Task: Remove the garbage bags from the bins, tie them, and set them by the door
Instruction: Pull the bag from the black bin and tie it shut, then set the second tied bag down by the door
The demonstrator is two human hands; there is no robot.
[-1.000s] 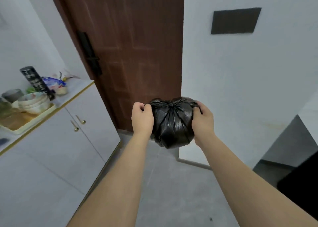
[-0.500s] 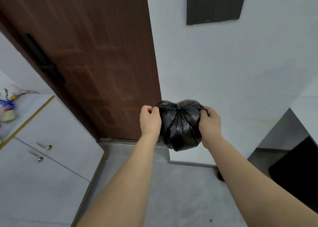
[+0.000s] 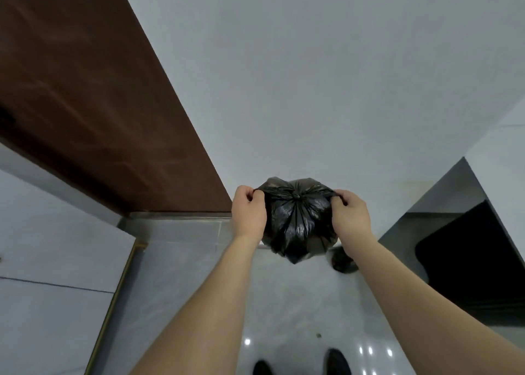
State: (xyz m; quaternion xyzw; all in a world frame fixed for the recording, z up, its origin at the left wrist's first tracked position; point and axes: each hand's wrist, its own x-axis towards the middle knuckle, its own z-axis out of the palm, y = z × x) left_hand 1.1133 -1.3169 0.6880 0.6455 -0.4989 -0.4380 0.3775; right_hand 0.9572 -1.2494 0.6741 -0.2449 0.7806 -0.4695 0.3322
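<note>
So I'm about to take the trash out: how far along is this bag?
Done: the black garbage bag is out of its bin, its top gathered into a knot. In hand: the left hand and right hand pull the tie ends apart, the bag held above the floor. Left: setting it down by the brown door.

white wall (image 3: 326, 76), grey tiled floor (image 3: 284, 303), white cabinet (image 3: 56, 261)
</note>
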